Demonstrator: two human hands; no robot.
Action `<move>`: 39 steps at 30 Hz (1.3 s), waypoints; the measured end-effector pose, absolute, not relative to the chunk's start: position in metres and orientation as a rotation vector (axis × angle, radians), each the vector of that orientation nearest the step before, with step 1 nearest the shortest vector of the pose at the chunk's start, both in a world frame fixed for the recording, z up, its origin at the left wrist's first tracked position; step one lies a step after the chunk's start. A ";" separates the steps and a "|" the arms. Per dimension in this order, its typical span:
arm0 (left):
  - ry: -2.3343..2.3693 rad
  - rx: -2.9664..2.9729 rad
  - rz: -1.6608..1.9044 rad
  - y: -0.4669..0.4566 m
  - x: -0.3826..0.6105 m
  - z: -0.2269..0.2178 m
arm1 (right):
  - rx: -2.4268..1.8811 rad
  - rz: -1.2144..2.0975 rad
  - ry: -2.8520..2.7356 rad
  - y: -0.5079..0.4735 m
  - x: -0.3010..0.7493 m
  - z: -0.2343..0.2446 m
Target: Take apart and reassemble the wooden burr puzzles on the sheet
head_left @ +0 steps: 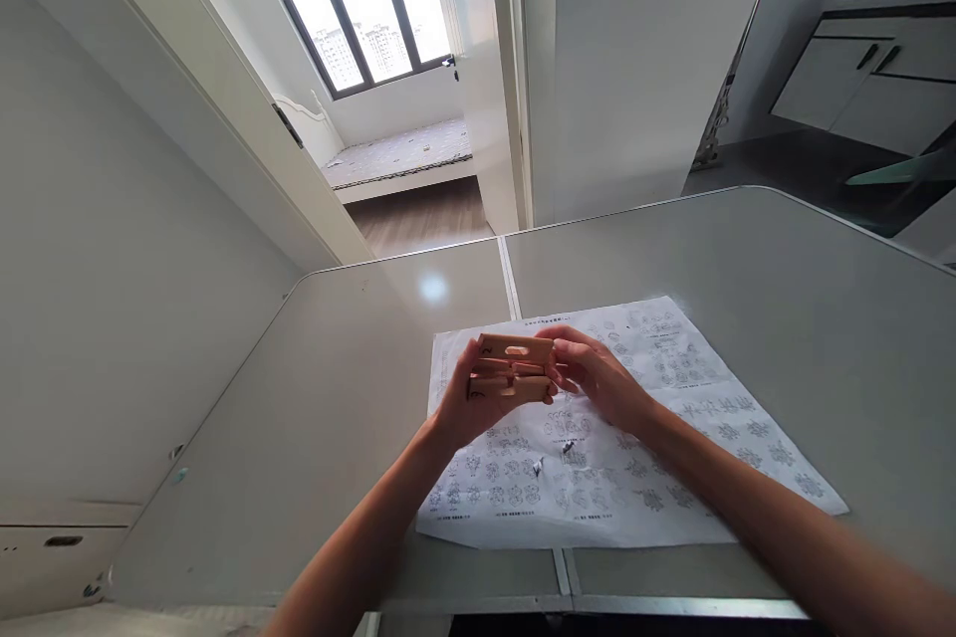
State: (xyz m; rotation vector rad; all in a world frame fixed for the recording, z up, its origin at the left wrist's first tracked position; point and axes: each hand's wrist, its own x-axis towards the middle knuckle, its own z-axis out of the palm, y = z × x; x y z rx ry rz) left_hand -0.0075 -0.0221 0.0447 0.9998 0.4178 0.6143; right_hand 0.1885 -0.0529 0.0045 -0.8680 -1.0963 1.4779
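Both hands hold up a small assembly of wooden puzzle pieces (pixel 515 348) above a printed paper sheet. Slots are cut into the flat pieces, and dark marks show near their ends. My left hand (pixel 461 410) grips the assembly from the left and below, thumb along its left end. At the right end, the fingers of my right hand (pixel 590 373) are closed on the pieces. Line drawings in rows and small text cover the creased instruction sheet (pixel 612 488), which lies flat under the hands. Two small torn spots or dark bits show near its middle.
The sheet rests on a grey table (pixel 358 398) with a metal seam and rim. Past the far edge, a doorway shows a bed (pixel 403 154) and a window (pixel 358 0). A white cabinet (pixel 873 70) and a pale green seat (pixel 896 169) stand at the right.
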 end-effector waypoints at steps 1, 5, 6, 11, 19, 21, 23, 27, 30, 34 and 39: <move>0.426 0.977 0.607 -0.023 -0.006 0.045 | -0.855 1.490 -1.089 -0.053 0.189 0.004; 0.431 0.890 0.581 -0.025 -0.001 0.042 | -0.844 1.485 -1.087 -0.053 0.190 0.004; 0.431 0.872 0.575 -0.026 -0.001 0.041 | -0.847 1.476 -1.100 -0.053 0.189 0.004; 0.456 0.821 0.554 -0.028 0.004 0.036 | -0.863 1.441 -1.191 -0.054 0.187 0.006; 0.432 0.707 0.579 -0.028 0.007 0.027 | -0.951 1.487 -1.096 -0.055 0.185 0.010; 0.425 0.691 0.591 -0.028 0.007 0.025 | -0.986 1.469 -1.097 -0.054 0.185 0.010; 0.418 0.695 0.597 -0.027 0.008 0.024 | -0.998 1.459 -1.102 -0.054 0.185 0.009; 0.434 0.730 0.584 -0.027 0.008 0.023 | -0.981 1.485 -1.078 -0.052 0.186 0.006; 0.474 0.749 0.589 -0.025 0.007 0.023 | -0.979 1.482 -1.063 -0.050 0.187 0.001; 0.518 0.749 0.597 -0.023 0.007 0.023 | -0.968 1.447 -1.075 -0.048 0.189 -0.003; 0.527 0.746 0.596 -0.021 0.007 0.026 | -0.927 1.455 -1.079 -0.048 0.190 -0.004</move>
